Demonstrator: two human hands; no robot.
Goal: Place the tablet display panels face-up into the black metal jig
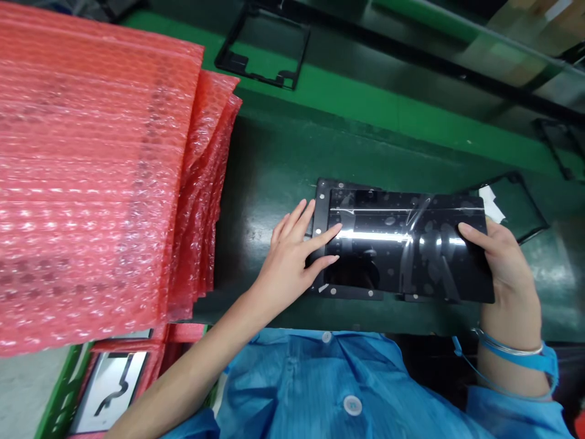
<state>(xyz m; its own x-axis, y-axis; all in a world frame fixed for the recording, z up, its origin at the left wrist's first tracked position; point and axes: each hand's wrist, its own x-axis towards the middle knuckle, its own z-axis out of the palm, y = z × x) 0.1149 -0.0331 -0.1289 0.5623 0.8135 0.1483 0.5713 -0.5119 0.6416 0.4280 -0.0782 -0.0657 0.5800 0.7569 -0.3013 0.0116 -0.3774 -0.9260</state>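
glossy black panel held at both ends over a black frame

left hand (292,253) laid flat and open at the left end of the glossy black panel (406,250), fingers spread, fingertips (333,230) touching the panel's left edge and the black frame (322,201) beneath it; nothing clamped there, only pressing. right hand (500,256) closed on the panel's right end, thumb on top of the glass, remaining fingers hidden underneath. panel lying lengthwise on the dark green work surface (269,177), just in front of the person's chest, set over the frame so that the frame's left border and small round studs along the near edge show past it. bright strip of reflected light running across the glass, with smears or a film visible on its surface.

blue strap with a thin coiled cord (516,353) around the right wrist. blue buttoned coat (338,378) filling the bottom of the view. tall stack of pink bubble-wrap sheets (100,177) on the left, near the left forearm, apart from the panel. under the stack, a tray showing a pale part with a dark curved slot (112,387). another empty black frame (265,46) farther back on the bright green strip, well apart from the hands. a further black frame (525,207) beside the right hand, partly hidden behind the panel, with a white tab (493,204) at its corner.
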